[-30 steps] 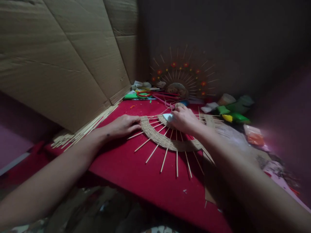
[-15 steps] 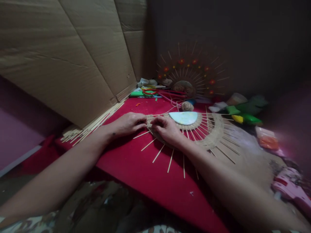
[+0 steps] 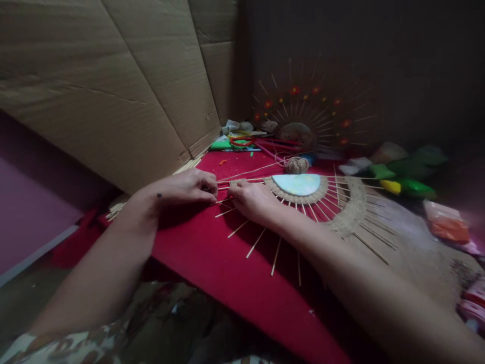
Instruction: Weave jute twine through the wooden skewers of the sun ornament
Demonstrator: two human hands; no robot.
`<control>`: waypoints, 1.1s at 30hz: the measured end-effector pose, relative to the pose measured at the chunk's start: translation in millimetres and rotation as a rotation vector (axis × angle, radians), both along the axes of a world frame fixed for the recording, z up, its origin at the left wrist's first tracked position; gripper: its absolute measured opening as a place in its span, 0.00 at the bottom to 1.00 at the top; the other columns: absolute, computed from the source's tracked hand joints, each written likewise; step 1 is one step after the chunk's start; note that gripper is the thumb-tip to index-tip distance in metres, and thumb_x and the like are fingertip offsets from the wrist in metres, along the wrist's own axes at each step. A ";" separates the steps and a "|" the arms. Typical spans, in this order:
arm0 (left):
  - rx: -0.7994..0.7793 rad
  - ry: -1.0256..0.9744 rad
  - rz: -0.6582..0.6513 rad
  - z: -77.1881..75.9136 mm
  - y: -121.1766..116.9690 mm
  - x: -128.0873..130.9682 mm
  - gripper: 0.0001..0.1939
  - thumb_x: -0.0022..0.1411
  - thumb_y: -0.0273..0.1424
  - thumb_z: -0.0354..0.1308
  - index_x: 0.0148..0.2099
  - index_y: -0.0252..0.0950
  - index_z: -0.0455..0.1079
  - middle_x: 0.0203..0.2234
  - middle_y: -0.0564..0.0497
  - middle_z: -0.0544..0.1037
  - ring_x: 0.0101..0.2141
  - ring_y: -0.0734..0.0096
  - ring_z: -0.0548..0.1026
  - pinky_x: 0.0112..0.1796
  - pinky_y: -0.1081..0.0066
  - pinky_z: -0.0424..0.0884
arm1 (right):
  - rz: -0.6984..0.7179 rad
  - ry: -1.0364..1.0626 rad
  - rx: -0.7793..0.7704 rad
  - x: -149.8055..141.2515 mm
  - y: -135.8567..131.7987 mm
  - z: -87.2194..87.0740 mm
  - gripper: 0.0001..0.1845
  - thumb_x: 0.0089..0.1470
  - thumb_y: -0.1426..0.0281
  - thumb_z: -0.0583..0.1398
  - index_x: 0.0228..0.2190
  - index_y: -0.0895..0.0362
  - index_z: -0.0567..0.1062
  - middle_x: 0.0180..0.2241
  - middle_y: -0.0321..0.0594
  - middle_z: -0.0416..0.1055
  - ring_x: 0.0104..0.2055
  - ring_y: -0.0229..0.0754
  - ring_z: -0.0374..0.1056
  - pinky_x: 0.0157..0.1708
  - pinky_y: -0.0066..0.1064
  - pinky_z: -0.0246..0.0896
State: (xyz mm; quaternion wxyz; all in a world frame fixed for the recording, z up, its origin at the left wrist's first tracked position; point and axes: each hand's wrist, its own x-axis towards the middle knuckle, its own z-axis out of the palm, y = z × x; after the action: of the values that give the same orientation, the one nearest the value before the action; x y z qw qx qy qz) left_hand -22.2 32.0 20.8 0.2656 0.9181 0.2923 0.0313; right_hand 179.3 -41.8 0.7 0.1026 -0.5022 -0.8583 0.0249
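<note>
A half-round fan of thin sticks lies on the red table, woven with jute twine in an inner band and a wide outer band. Its centre is a pale blue half-disc. At the fan's left end, my right hand is closed around the outer band, covering part of it. My left hand, fingers pinched, is just beyond the stick tips with twine running to it from the ball of twine. Its fingertips are partly hidden.
Cardboard stands at the left, with a bundle of loose sticks at its foot. Red-handled scissors lie at the back. A finished fan with red flowers leans on the wall. Coloured packets crowd the right.
My left hand has moved left, away from the woven band, and the twine now stretches toward it. My right hand stays at the band. The view has shifted slightly left.
</note>
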 end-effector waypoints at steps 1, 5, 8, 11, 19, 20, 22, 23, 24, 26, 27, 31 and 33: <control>-0.017 0.026 -0.023 0.7 0.8 -1.0 0.13 0.58 0.38 0.56 0.28 0.35 0.71 0.25 0.53 0.71 0.29 0.75 0.68 0.31 0.76 0.63 | 0.009 -0.070 0.008 -3.1 -0.4 0.8 0.14 0.61 0.72 0.51 0.41 0.56 0.75 0.40 0.47 0.73 0.35 0.42 0.68 0.31 0.30 0.54; -0.050 0.094 -0.064 3.1 2.4 -4.1 0.13 0.58 0.39 0.55 0.28 0.35 0.70 0.25 0.54 0.70 0.29 0.75 0.67 0.32 0.76 0.63 | 0.029 -0.222 0.015 -11.3 -5.9 3.7 0.17 0.64 0.73 0.46 0.44 0.60 0.72 0.42 0.52 0.72 0.36 0.44 0.69 0.29 0.31 0.56; -0.059 0.106 -0.067 4.6 2.4 -6.1 0.13 0.57 0.38 0.56 0.27 0.34 0.69 0.25 0.54 0.69 0.28 0.75 0.67 0.31 0.76 0.63 | 0.015 -0.257 -0.009 -14.4 -8.8 4.2 0.19 0.64 0.76 0.44 0.46 0.63 0.71 0.43 0.55 0.71 0.36 0.46 0.70 0.29 0.33 0.58; -0.070 0.092 -0.064 5.0 2.9 -8.5 0.13 0.57 0.38 0.56 0.26 0.35 0.69 0.25 0.54 0.69 0.28 0.75 0.67 0.30 0.76 0.63 | 0.014 -0.253 -0.010 -15.7 -9.1 2.2 0.20 0.63 0.77 0.42 0.46 0.64 0.71 0.43 0.57 0.72 0.36 0.47 0.70 0.30 0.35 0.59; -0.070 0.051 -0.116 3.1 8.2 -12.3 0.12 0.58 0.37 0.56 0.27 0.36 0.71 0.25 0.53 0.71 0.28 0.75 0.69 0.31 0.75 0.65 | 0.006 -0.207 0.039 -13.0 -8.0 -2.7 0.19 0.63 0.77 0.43 0.44 0.62 0.71 0.43 0.57 0.71 0.36 0.47 0.70 0.27 0.35 0.58; -0.051 0.049 -0.123 3.2 7.8 -12.0 0.12 0.59 0.36 0.55 0.27 0.36 0.70 0.25 0.53 0.71 0.28 0.75 0.69 0.31 0.75 0.65 | 0.007 -0.206 0.045 -13.0 -8.2 -2.6 0.19 0.63 0.76 0.43 0.44 0.62 0.71 0.44 0.57 0.71 0.36 0.47 0.69 0.27 0.34 0.58; 0.015 0.042 -0.115 3.9 5.5 -10.7 0.12 0.59 0.36 0.54 0.27 0.36 0.70 0.26 0.53 0.71 0.28 0.75 0.69 0.32 0.76 0.65 | 0.008 -0.202 0.052 -13.2 -8.7 -2.2 0.19 0.63 0.76 0.43 0.44 0.62 0.71 0.43 0.57 0.71 0.35 0.47 0.69 0.26 0.35 0.58; 0.059 0.033 -0.097 4.3 4.0 -9.6 0.12 0.59 0.36 0.54 0.27 0.36 0.70 0.26 0.53 0.71 0.29 0.76 0.69 0.33 0.76 0.65 | 0.011 -0.201 0.057 -13.2 -9.0 -2.1 0.19 0.63 0.76 0.43 0.44 0.62 0.71 0.42 0.57 0.71 0.34 0.47 0.69 0.26 0.35 0.57; 0.109 0.016 -0.072 4.5 2.4 -8.2 0.12 0.60 0.36 0.54 0.28 0.36 0.70 0.27 0.53 0.71 0.29 0.76 0.69 0.33 0.76 0.65 | 0.015 -0.200 0.064 -13.1 -9.3 -2.3 0.19 0.63 0.76 0.43 0.44 0.62 0.71 0.42 0.56 0.71 0.34 0.47 0.69 0.25 0.35 0.57; 0.206 -0.043 -0.018 3.5 0.3 -4.4 0.13 0.61 0.37 0.53 0.29 0.35 0.70 0.28 0.52 0.71 0.30 0.75 0.68 0.34 0.75 0.65 | 0.024 -0.195 0.076 -11.9 -9.3 -4.0 0.19 0.63 0.77 0.43 0.43 0.62 0.71 0.41 0.54 0.72 0.33 0.46 0.69 0.24 0.34 0.55; 0.249 -0.076 0.001 2.0 0.2 -2.3 0.13 0.61 0.37 0.52 0.30 0.35 0.70 0.30 0.51 0.71 0.31 0.74 0.68 0.35 0.75 0.65 | 0.022 -0.177 0.081 -10.7 -8.8 -5.5 0.19 0.63 0.77 0.43 0.43 0.62 0.71 0.41 0.53 0.72 0.32 0.45 0.69 0.24 0.33 0.54; 0.392 -0.146 0.050 -10.8 6.6 5.8 0.13 0.63 0.37 0.50 0.33 0.34 0.70 0.31 0.48 0.71 0.32 0.71 0.68 0.36 0.71 0.65 | -0.068 0.078 0.075 -2.3 -2.0 -13.6 0.14 0.61 0.75 0.48 0.41 0.61 0.73 0.41 0.49 0.74 0.34 0.42 0.69 0.29 0.31 0.56; 0.452 -0.146 0.080 -18.4 11.1 8.9 0.12 0.63 0.36 0.50 0.34 0.33 0.69 0.31 0.48 0.71 0.32 0.70 0.68 0.36 0.70 0.65 | -0.138 0.287 0.036 2.6 3.0 -16.0 0.11 0.59 0.74 0.52 0.37 0.60 0.74 0.37 0.46 0.76 0.36 0.41 0.69 0.34 0.30 0.57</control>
State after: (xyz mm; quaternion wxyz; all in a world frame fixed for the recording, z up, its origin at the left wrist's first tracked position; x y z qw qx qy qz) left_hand -13.3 43.1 2.4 0.0723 0.9372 0.2943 0.1727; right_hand 181.9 -38.8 -15.3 0.2347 -0.5493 -0.7985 0.0742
